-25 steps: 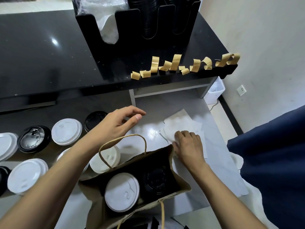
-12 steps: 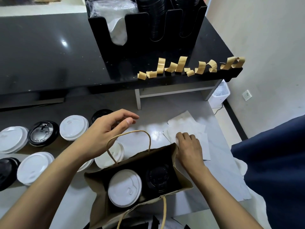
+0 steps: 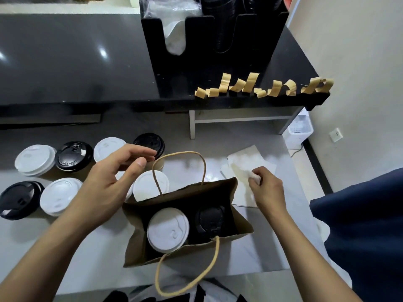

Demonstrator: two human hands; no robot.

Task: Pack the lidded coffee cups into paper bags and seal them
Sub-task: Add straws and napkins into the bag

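Brown paper bag stands between both hands' fingers.

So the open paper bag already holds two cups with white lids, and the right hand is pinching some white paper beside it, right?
Not quite. The head view shows the paper bag holding one white-lidded cup and one black-lidded cup. The rest stands: the bag is open, and the right hand pinches white paper beside it.

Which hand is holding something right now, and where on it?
The right hand pinches a white napkin from the pile beside the paper bag, at its near edge. The left hand hovers open over the cups, holding nothing.
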